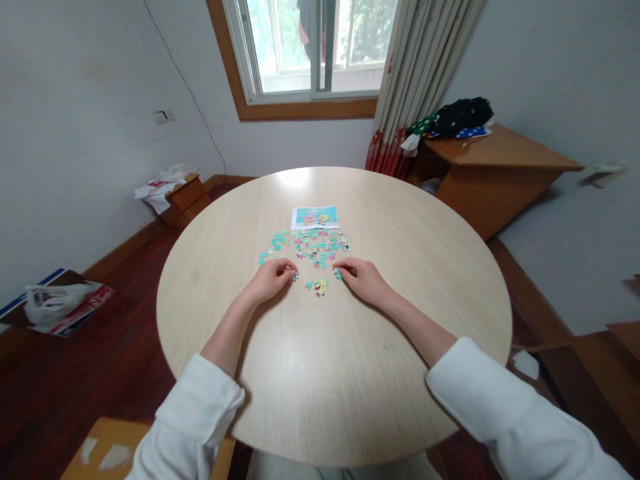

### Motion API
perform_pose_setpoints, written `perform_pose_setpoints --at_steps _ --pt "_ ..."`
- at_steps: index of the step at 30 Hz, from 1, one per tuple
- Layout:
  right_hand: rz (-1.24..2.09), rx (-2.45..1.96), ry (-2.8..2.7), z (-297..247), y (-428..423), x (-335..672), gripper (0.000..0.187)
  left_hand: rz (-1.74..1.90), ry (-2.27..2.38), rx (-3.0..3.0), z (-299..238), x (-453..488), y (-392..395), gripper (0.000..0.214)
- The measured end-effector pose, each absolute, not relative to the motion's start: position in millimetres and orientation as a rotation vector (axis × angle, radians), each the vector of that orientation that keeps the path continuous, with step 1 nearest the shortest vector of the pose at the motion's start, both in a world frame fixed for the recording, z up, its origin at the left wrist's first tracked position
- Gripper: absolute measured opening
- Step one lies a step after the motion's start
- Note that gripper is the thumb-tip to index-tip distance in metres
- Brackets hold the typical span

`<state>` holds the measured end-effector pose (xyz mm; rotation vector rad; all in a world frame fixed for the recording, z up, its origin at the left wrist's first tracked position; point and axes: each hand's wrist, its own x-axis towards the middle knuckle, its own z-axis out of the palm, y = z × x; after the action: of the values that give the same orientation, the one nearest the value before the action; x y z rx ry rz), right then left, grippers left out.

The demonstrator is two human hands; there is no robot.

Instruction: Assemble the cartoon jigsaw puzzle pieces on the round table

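On the round pale wooden table (350, 373) lie several loose teal and pink puzzle pieces (310, 245), spread in a patch. Behind them rests a small printed picture card (315, 217). A small joined yellow cluster of pieces (318, 287) sits between my hands. My left hand (270, 279) rests on the table with fingers curled, pinching a small piece (295, 275) at its fingertips. My right hand (364, 277) is curled too, its fingertips on a teal piece (338, 273). Both white sleeves are pushed up my forearms.
A window (310, 47) with a curtain (425, 73) is behind the table. A wooden desk (490, 167) with dark clothes stands at the right. A small wooden box (185, 199) and a plastic bag (50, 303) lie on the dark floor at the left.
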<state>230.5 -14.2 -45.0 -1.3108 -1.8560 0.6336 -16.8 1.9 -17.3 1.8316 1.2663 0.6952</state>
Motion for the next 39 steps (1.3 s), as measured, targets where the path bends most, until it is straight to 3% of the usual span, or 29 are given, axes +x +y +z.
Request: perform_pose_setpoints --at_steps 22,39 --pt "0.628 -1.338 -1.855 -42.1 -8.9 226.5 0.014 0.738 1.237 1.914 -20.0 -15.9 -1.1 0.011" --pt "0.571 -1.372 -1.817 -44.2 -2.4 230.9 0.016 0.762 1.159 1.826 -21.7 -16.7 -0.6 0.01"
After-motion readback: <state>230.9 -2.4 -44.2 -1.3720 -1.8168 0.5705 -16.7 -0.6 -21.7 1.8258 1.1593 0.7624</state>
